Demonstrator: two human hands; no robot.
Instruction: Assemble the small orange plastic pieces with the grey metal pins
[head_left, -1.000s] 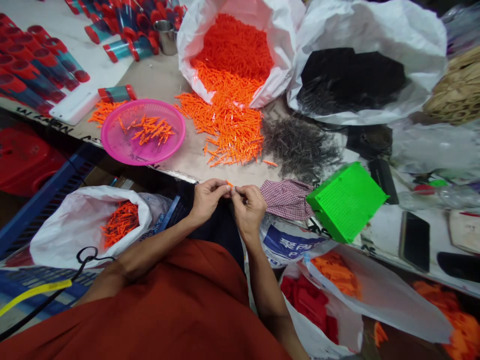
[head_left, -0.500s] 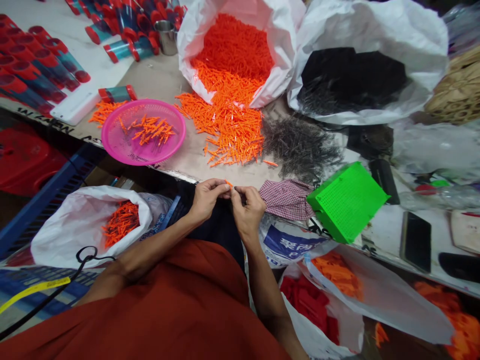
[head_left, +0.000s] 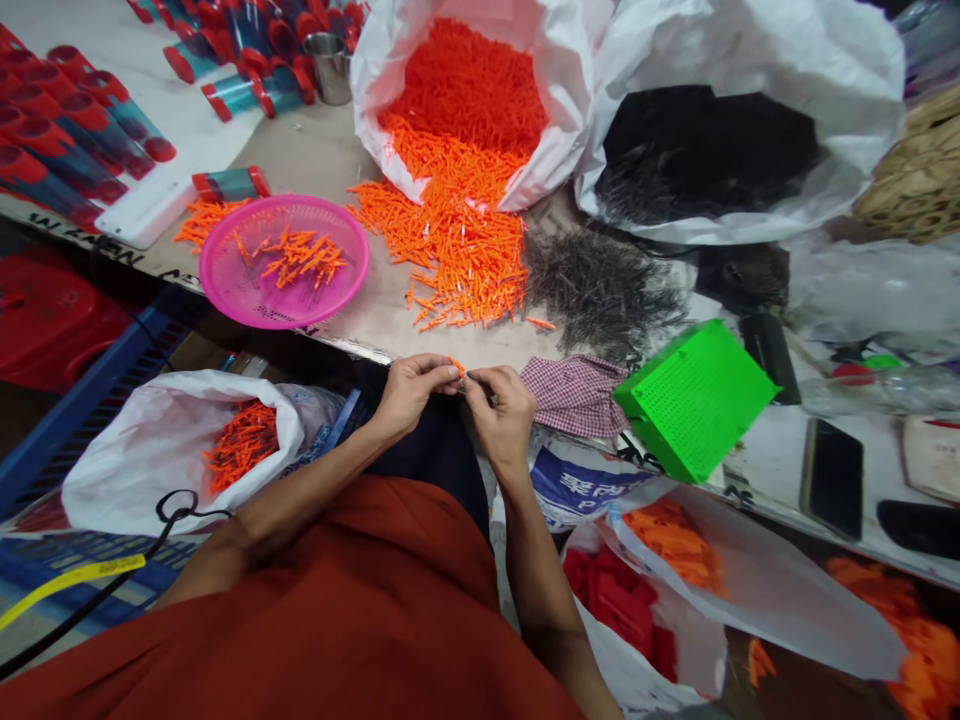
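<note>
On the far left, red-capped tubes (head_left: 79,108) crowd the counter (head_left: 450,345), with a pink basket (head_left: 234,288) of orange parts (head_left: 300,260) nearer. By the near edge, the left hand (head_left: 409,393) pinches one orange piece (head_left: 456,366); the right hand's (head_left: 502,408) grip presses together beside it, on what I cannot tell. Close two-handed work on that piece seems the step, calling next for steady, aligned fingertips. Farther right, a dark heap (head_left: 600,288), checked cloth (head_left: 576,397) and green basket (head_left: 697,400) crowd that side.
</note>
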